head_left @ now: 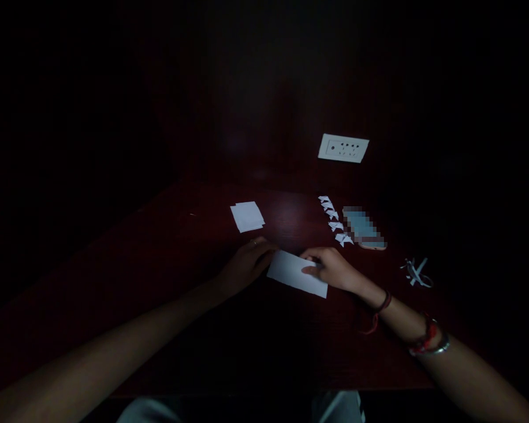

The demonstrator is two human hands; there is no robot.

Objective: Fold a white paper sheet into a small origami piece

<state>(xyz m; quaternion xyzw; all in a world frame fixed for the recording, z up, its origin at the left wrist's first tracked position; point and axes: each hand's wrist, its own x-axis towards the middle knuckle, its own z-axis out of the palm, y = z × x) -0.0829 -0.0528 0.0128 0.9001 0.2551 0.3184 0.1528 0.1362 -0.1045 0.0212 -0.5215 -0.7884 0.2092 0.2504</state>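
Observation:
A white rectangular paper (293, 271) lies on the dark red table (167, 252) in front of me. My right hand (330, 267) rests on the paper's right end, fingers curled and pressing it down. My left hand (247, 261) sits at the paper's left edge with fingers bent against the table; whether it pinches the paper is unclear in the dim light. A ring shows on one left finger.
A small stack of white paper squares (247, 216) lies further back. A row of several small folded paper pieces (334, 220) sits beside a phone (365, 229). Paper scraps (417, 273) lie at the right. A white wall socket (342, 147) is behind.

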